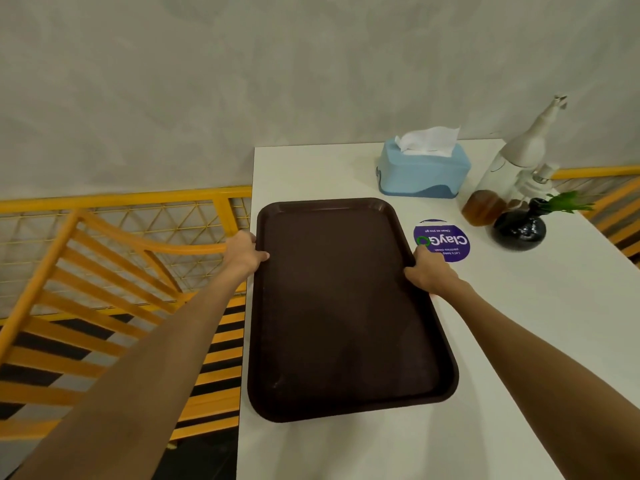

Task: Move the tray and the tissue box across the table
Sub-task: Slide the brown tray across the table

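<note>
A dark brown empty tray (346,306) lies lengthwise on the white table (502,341), along its left edge. My left hand (244,254) grips the tray's left rim, thumb over the edge. My right hand (427,271) grips the right rim, fingers curled over it. A light blue tissue box (424,171) with a white tissue sticking up stands beyond the tray, near the table's far edge by the wall.
A purple round sticker (446,240) lies on the table right of the tray. Further right stand a black vase with a green sprig (519,230) and two condiment bottles (498,188). An orange wooden chair (104,289) and yellow railing stand left of the table.
</note>
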{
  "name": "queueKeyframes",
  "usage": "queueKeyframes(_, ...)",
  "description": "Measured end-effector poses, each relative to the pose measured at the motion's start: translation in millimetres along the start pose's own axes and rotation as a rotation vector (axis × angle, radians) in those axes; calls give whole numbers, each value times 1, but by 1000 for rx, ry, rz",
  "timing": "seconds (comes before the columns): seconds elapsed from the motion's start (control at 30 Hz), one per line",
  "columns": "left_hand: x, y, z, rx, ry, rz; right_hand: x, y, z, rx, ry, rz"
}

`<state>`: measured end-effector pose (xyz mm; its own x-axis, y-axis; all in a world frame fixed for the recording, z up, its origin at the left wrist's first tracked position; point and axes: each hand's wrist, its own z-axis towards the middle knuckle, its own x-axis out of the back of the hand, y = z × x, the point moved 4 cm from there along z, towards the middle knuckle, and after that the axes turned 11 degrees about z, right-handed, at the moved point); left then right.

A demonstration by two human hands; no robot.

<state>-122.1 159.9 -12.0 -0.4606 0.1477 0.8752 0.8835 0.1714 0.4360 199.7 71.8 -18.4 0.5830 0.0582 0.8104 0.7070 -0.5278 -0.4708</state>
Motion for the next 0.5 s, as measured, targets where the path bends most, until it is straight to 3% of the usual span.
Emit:
queueKeyframes(0.1, 3, 2, 1, 4, 36, 55, 11, -1, -6, -1, -26, -28)
queueKeyframes(0.2, 12, 12, 6, -55, 132, 88, 34, -5, -7, 50, 62, -64)
queueKeyframes(0.5, 26, 130, 11, -209, 183, -297, 123, -37, 44, 303, 375, 317)
